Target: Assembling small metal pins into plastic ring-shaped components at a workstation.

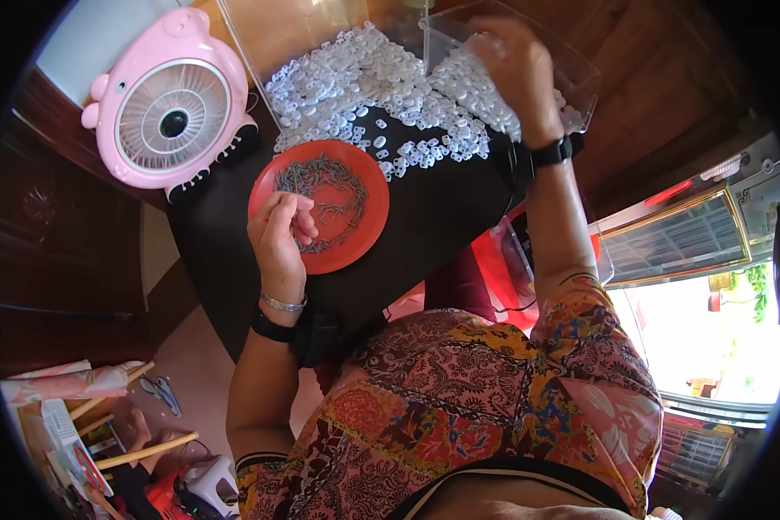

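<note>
The left hand (279, 227) is over the red plate's (376, 208) eight o'clock side, fingers curled; I can't tell if they pinch any gray metal bits (355, 192). At two o'clock from the plate, the right hand (518, 74) (too blurry to tell its grip) is above white bits (347, 78).

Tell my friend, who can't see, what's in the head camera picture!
A person's left hand is curled over a red plate of small grey metal pieces; the blurred right hand is over a clear bin of white plastic pieces. More white pieces are heaped beyond the plate, with a pink pig-shaped fan to the left.
</note>
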Demonstrator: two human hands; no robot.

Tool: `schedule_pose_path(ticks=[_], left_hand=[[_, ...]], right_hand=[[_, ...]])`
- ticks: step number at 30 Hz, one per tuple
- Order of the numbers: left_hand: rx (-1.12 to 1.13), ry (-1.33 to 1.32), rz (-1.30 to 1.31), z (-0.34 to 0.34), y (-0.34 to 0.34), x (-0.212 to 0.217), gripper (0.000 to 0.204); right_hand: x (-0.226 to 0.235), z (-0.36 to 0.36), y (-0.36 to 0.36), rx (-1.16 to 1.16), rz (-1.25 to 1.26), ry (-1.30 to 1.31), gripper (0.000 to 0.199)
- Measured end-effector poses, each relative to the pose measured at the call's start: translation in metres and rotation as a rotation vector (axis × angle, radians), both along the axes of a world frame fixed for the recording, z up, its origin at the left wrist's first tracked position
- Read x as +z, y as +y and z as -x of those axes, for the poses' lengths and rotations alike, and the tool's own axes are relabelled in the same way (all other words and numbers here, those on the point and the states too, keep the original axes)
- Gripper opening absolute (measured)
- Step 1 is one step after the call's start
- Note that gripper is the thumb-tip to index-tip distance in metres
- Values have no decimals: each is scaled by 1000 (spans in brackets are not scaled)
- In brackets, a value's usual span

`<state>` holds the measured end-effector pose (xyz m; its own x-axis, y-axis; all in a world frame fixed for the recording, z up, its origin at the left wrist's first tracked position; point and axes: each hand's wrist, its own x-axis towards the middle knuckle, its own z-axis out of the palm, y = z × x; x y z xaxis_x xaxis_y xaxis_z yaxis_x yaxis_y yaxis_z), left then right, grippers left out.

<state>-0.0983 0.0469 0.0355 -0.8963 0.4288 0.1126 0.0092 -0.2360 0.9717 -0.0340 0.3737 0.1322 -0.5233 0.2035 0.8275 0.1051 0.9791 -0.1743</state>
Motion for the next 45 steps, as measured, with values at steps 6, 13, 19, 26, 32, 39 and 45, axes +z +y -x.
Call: schedule_pose_path(ticks=[6, 13, 19, 26, 32, 39, 45], left_hand=[[-23, -32, -17, -2, 1, -2, 24], [-19, -32, -6, -1, 2, -5, 24], [-30, -53, 9, -1, 1, -4, 24], [-44, -47, 3, 1, 2, -5, 24], [-44, -80, 13, -1, 2, -4, 24], [-42, -65, 0, 0, 1, -5, 24], [-47, -67, 16, 1, 1, -4, 24]], right_hand=[[-69, 2, -48, 508, 272, -527, 17], [-87, 48, -46, 353, 148, -633, 22], [-95, 71, -41, 207, 22, -745, 19], [-102, 85, -44, 89, 3, -791, 21], [-101, 94, -44, 90, -85, -893, 23], [-94, 108, -24, 412, -58, -963, 20], [-101, 113, -30, 492, 78, -910, 18]])
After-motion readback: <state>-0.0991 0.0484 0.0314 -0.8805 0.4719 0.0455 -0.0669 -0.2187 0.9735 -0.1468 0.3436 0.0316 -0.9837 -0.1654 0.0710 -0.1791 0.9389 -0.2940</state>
